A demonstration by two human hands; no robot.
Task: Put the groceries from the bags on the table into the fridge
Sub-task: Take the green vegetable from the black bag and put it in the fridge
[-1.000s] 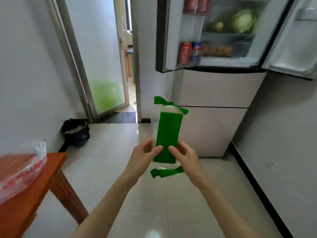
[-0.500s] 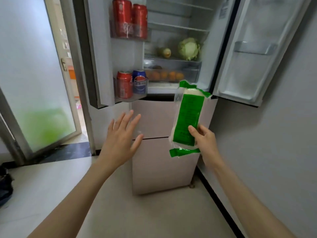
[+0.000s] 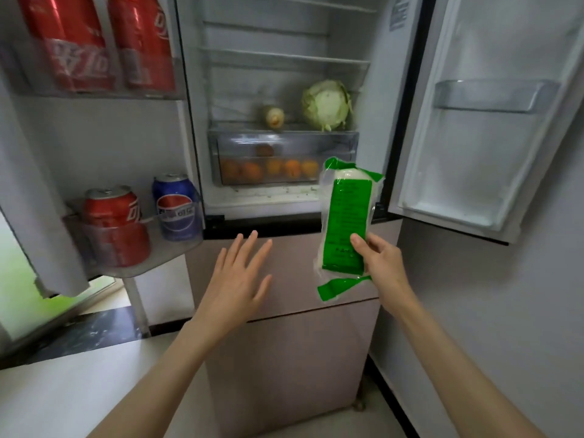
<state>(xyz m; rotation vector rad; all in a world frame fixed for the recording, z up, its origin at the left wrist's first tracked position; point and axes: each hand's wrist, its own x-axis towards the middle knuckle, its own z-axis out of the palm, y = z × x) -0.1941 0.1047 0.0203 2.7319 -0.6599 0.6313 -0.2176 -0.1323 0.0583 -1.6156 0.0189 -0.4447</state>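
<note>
My right hand (image 3: 380, 260) grips the lower end of a long clear packet with a green label and something white inside, the green packet (image 3: 347, 216). It stands upright in front of the open fridge (image 3: 284, 197), just below its bottom shelf edge. My left hand (image 3: 240, 279) floats to the left of the packet with fingers spread, holding nothing, level with the pink drawer front (image 3: 290, 267). Inside the fridge a cabbage (image 3: 326, 104) and a small pale vegetable (image 3: 274, 116) sit on a shelf above a clear drawer of oranges (image 3: 271, 167).
The left door (image 3: 94, 137) swings open, with red cans (image 3: 94, 42) in its top rack and a red can (image 3: 112, 216) and a blue can (image 3: 177, 207) below. An empty-racked right door (image 3: 493, 121) is open too. A grey wall (image 3: 505, 311) closes the right side.
I have stepped closer to the fridge, which now fills the view. The packet, held earlier by both hands, stays in my right hand alone and has risen towards the bottom shelf.
</note>
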